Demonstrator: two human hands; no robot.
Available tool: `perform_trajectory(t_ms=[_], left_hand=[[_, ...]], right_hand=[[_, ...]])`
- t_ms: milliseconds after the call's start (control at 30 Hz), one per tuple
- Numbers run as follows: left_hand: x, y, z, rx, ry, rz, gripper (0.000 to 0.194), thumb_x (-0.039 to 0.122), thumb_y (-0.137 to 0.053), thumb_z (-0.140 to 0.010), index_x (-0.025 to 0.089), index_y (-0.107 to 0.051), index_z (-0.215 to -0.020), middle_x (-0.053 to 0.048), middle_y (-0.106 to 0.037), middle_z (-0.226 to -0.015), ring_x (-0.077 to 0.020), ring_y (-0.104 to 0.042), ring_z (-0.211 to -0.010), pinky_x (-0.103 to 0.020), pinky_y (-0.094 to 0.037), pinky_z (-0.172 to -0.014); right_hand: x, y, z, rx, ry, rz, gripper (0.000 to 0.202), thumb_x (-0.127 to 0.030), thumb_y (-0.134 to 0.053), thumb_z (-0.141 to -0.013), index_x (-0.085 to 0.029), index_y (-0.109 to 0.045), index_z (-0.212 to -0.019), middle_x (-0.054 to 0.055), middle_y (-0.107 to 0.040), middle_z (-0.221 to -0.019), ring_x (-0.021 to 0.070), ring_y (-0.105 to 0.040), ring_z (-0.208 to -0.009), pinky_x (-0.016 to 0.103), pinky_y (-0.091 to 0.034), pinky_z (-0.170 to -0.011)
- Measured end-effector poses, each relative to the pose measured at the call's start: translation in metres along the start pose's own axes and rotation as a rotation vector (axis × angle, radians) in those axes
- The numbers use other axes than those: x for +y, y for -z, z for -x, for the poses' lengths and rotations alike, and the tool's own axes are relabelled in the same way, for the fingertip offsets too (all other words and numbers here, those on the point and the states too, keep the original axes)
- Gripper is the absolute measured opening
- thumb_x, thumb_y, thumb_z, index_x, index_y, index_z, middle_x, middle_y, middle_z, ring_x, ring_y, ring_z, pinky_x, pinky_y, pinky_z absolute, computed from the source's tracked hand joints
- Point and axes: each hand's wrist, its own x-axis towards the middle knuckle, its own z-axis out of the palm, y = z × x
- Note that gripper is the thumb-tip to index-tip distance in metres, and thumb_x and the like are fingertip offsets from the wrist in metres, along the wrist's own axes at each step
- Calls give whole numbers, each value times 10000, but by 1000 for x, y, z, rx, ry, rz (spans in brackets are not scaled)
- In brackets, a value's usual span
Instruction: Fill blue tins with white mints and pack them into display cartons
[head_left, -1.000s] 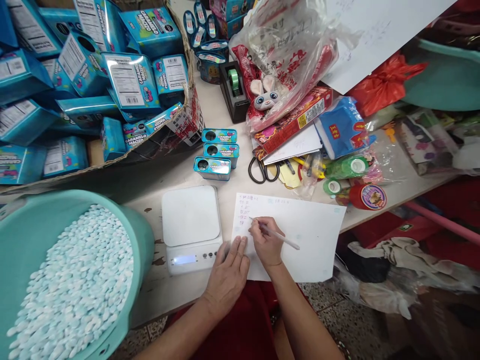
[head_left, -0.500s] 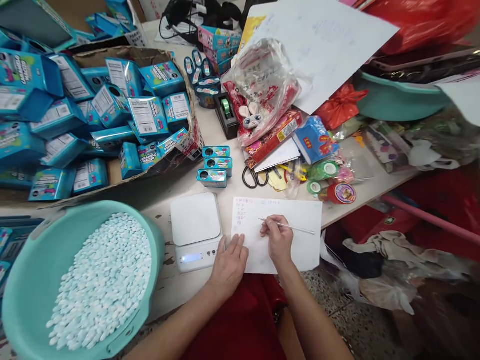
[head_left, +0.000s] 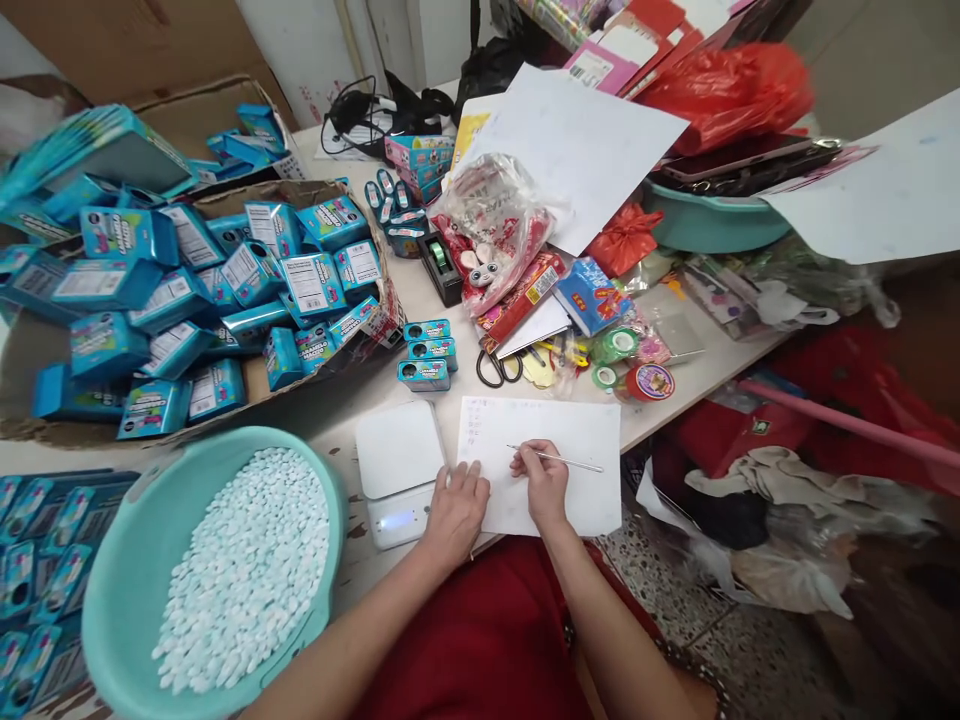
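A thin pen [head_left: 577, 464] sits in my right hand [head_left: 545, 482], its tip just above or on a white sheet of paper [head_left: 592, 500]; I cannot tell if it touches. Handwritten lines fill the sheet's upper left corner. My left hand [head_left: 459, 508] lies flat, fingers stretched, over the sheet's left edge and the right side of a white kitchen scale [head_left: 397, 450]. The scale's display glows blue, its plate bare. Behind it stand three small blue candy boxes [head_left: 424, 376] in a row. To the left, a teal tub [head_left: 112, 600] holds many pale blue and white candies [head_left: 247, 570].
A cardboard box [head_left: 322, 375] heaped with blue packets fills the back left. More blue boxes [head_left: 45, 540] stand beyond the tub. Behind the paper lie black scissors [head_left: 491, 370], a tape dispenser [head_left: 441, 268], tape rolls [head_left: 619, 343] and a plastic bag [head_left: 495, 210]. The table edge drops off at right.
The camera view has tilted up and shifted left, so the whole scene sits differently. Both hands keep nearly the same place on the paper, the pen still in my right hand.
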Motion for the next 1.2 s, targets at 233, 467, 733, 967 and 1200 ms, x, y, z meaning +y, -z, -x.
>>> perform_trajectory(t_ms=[233,467,733,967,1200], left_hand=[[-10,15,-1,27,66,239,163,202,-462,-896,180,-624,-905,-69,-680,-935,-203,-610,-870,-378,-441,-824],[-30,41,-7,-59,413,775,187,303,-484,-857,228,-608,-976,-9,-685,-787,-163,-622,-709,-278,-437,-678],[-36,67,-7,-123,674,1438,312,453,-575,-713,157,-558,-812,51,-520,-563,-92,-479,-457,-230,-377,-496],[-30,106,-8,-80,663,1651,379,466,-658,-679,161,-525,-861,-2,-644,-700,-103,-570,-522,-236,-396,-547],[-27,118,-15,-57,734,1654,355,447,-707,-622,146,-640,-798,-4,-623,-695,-113,-560,-582,-264,-436,-618]], right_hand=[[6,-9,-10,-12,-36,-32,249,-365,-681,-651,-179,-536,-727,-50,-589,-540,97,-556,-462,197,-457,-420],[-7,-23,-16,-47,-41,-66,235,-350,-672,-653,-174,-538,-730,-53,-583,-548,92,-556,-468,187,-455,-410],[-53,1,12,-83,-67,-60,303,-366,-737,-621,-161,-594,-792,-25,-632,-628,96,-582,-518,187,-469,-426],[-91,-3,52,-229,-145,-63,304,-385,-760,-642,-165,-634,-810,-7,-652,-660,113,-610,-539,201,-493,-435],[-95,-12,59,-245,-124,3,287,-412,-749,-661,-164,-639,-754,-6,-645,-608,107,-591,-496,205,-501,-435]])
